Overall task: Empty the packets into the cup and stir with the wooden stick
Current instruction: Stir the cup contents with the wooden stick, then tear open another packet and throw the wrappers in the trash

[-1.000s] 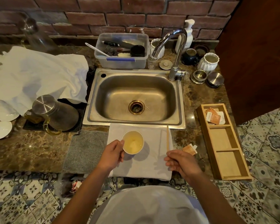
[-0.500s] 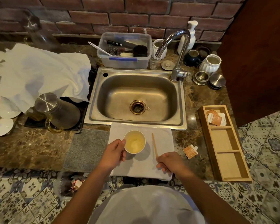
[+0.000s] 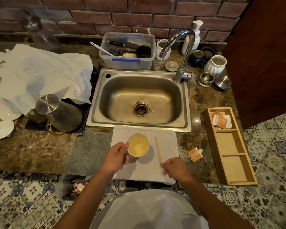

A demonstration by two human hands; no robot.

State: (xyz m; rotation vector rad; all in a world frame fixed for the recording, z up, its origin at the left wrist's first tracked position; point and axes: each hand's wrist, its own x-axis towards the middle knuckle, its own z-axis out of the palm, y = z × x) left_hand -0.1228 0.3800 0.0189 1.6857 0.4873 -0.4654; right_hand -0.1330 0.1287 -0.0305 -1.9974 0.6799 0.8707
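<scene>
A white paper cup (image 3: 137, 144) with pale yellowish liquid and white powder stands on a folded white towel (image 3: 165, 141) in front of the sink. My left hand (image 3: 116, 157) grips the cup's left side. My right hand (image 3: 173, 167) holds the lower end of the wooden stick (image 3: 158, 149), which points up and away just right of the cup, outside it. A torn orange packet (image 3: 194, 154) lies on the counter right of the towel. More orange and white packets (image 3: 220, 120) sit in the far compartment of the wooden tray (image 3: 234, 169).
A steel sink (image 3: 139, 100) with tap (image 3: 182, 52) lies behind the towel. A grey cloth (image 3: 89, 151) is left of it, a steel-lidded glass jug (image 3: 56, 111) further left. White cloth, plates, a plastic tub, jars and lids crowd the back. A dark wooden panel (image 3: 262, 55) stands right.
My right hand has carried the stick leftward across the towel, away from the torn packet and closer to the cup. My left hand has kept its hold on the cup.
</scene>
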